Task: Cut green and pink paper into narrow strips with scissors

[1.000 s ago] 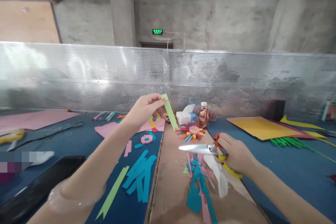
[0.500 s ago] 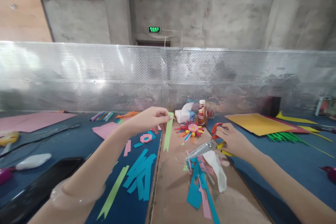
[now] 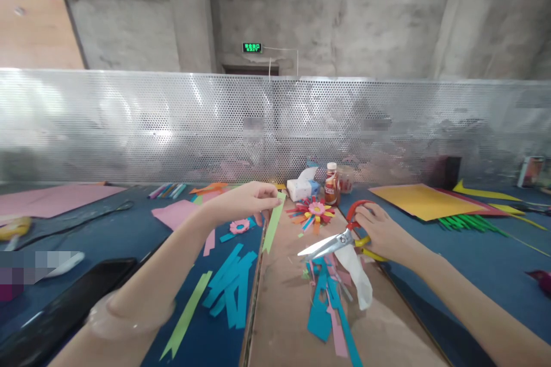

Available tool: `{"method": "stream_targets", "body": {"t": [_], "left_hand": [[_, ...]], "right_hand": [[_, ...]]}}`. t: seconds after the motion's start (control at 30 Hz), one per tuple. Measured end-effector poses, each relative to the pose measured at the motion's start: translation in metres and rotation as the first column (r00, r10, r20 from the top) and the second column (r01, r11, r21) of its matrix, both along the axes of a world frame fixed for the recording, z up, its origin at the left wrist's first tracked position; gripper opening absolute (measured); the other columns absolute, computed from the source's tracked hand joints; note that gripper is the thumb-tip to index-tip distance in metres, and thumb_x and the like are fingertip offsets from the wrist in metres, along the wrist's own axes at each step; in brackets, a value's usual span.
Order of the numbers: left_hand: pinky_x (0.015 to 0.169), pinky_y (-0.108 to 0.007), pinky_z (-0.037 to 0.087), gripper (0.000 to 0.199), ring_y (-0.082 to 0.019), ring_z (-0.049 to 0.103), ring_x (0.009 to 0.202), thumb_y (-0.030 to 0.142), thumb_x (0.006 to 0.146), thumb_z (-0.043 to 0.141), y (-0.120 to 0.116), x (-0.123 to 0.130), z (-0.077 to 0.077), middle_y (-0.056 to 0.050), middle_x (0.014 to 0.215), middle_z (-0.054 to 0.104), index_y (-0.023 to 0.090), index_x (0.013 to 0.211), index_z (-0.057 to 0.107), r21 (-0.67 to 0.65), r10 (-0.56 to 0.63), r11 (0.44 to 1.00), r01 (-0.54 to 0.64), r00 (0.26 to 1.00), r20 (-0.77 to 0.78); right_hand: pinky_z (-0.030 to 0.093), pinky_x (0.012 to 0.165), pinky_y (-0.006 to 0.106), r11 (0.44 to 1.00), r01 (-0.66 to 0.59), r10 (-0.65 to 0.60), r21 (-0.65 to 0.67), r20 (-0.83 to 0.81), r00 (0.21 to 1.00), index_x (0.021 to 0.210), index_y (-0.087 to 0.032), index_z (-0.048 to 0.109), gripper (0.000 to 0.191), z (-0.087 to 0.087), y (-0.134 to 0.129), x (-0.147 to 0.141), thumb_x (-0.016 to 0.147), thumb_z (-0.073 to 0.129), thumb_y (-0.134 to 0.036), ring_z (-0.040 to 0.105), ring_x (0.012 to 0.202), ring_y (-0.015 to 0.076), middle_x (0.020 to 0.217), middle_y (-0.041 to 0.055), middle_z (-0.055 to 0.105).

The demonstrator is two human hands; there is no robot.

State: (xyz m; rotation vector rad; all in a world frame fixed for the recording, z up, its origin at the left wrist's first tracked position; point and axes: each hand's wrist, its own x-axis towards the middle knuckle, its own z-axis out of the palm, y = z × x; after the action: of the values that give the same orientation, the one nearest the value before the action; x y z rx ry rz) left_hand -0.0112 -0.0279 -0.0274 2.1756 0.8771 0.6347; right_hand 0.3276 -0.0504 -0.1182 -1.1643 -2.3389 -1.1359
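Observation:
My left hand (image 3: 243, 202) pinches the top of a light green paper strip (image 3: 272, 223), which hangs down and left over the seam between the blue mat and the brown board (image 3: 284, 321). My right hand (image 3: 381, 232) grips scissors (image 3: 333, 243) with red and yellow handles; the blades are nearly closed and point left above a pile of blue and pink paper scraps (image 3: 327, 298). A white tissue (image 3: 357, 275) lies under the scissors. A multicoloured paper flower (image 3: 313, 212) sits just beyond, between both hands.
Blue strips (image 3: 230, 287) and another green strip (image 3: 187, 315) lie on the blue mat at left, by a black phone (image 3: 64, 309). A tissue box (image 3: 301, 186) and small bottle (image 3: 331, 183) stand at the perforated metal screen. Yellow paper (image 3: 422, 203) and green strips (image 3: 469, 222) lie right.
My left hand lowered the green strip from raised to hanging near the table. My right hand with the scissors shifted up and left, blades now angled slightly downward to the left.

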Motion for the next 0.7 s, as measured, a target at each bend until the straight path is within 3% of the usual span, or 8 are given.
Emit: {"method": "stream_targets", "body": {"t": [0.1, 0.27, 0.5, 0.6, 0.7], "left_hand": [[0.050, -0.020, 0.043, 0.018, -0.013, 0.060, 0.052, 0.035, 0.076, 0.052, 0.000, 0.004, -0.002, 0.001, 0.062, 0.059, 0.018, 0.071, 0.055, -0.038, 0.009, 0.999, -0.007, 0.998, 0.057], [0.055, -0.026, 0.049, 0.017, -0.016, 0.065, 0.062, 0.030, 0.077, 0.053, -0.006, 0.015, -0.002, -0.005, 0.069, 0.066, 0.019, 0.066, 0.045, -0.241, 0.094, 0.970, -0.028, 0.960, 0.264], [0.065, -0.031, 0.051, 0.015, -0.014, 0.064, 0.059, 0.021, 0.077, 0.052, 0.014, 0.018, -0.024, -0.003, 0.071, 0.066, 0.018, 0.069, 0.040, -0.322, 0.163, 0.945, 0.062, 0.763, 0.625], [0.064, -0.028, 0.050, 0.019, -0.010, 0.061, 0.055, 0.018, 0.074, 0.056, 0.023, 0.017, -0.031, 0.001, 0.063, 0.062, 0.017, 0.065, 0.038, -0.288, 0.160, 0.954, 0.088, 0.662, 0.732], [0.063, -0.025, 0.048, 0.023, -0.007, 0.056, 0.051, 0.020, 0.071, 0.061, 0.027, 0.018, -0.033, 0.004, 0.058, 0.057, 0.017, 0.064, 0.039, -0.269, 0.164, 0.960, 0.076, 0.627, 0.762]], "right_hand": [[0.040, 0.085, 0.040, 0.998, 0.009, -0.009, 0.055, 0.006, 1.000, 0.088, -0.010, 0.054, 0.030, 0.001, 0.002, 0.003, 0.064, 0.064, -0.024, 0.038, 0.097, 0.0271, 0.097, 0.0117, 0.051], [0.038, 0.087, 0.044, 0.980, 0.044, -0.044, 0.193, -0.008, 0.999, 0.090, -0.009, 0.053, 0.027, 0.006, 0.001, 0.005, 0.067, 0.057, -0.022, 0.038, 0.102, 0.0296, 0.103, 0.0154, 0.050], [0.037, 0.087, 0.044, 0.937, 0.128, -0.078, 0.326, -0.162, 0.984, 0.087, -0.010, 0.048, 0.021, 0.011, -0.005, -0.003, 0.074, 0.051, -0.027, 0.042, 0.099, 0.0299, 0.101, 0.0172, 0.051], [0.038, 0.087, 0.042, 0.943, 0.168, -0.093, 0.287, -0.256, 0.962, 0.090, -0.012, 0.045, 0.026, 0.008, -0.004, -0.006, 0.069, 0.055, -0.024, 0.042, 0.097, 0.0291, 0.098, 0.0153, 0.051], [0.040, 0.084, 0.039, 0.957, 0.158, -0.053, 0.243, -0.390, 0.919, 0.095, -0.012, 0.042, 0.032, 0.004, -0.002, -0.012, 0.067, 0.055, -0.023, 0.042, 0.097, 0.0280, 0.096, 0.0134, 0.050]]}}
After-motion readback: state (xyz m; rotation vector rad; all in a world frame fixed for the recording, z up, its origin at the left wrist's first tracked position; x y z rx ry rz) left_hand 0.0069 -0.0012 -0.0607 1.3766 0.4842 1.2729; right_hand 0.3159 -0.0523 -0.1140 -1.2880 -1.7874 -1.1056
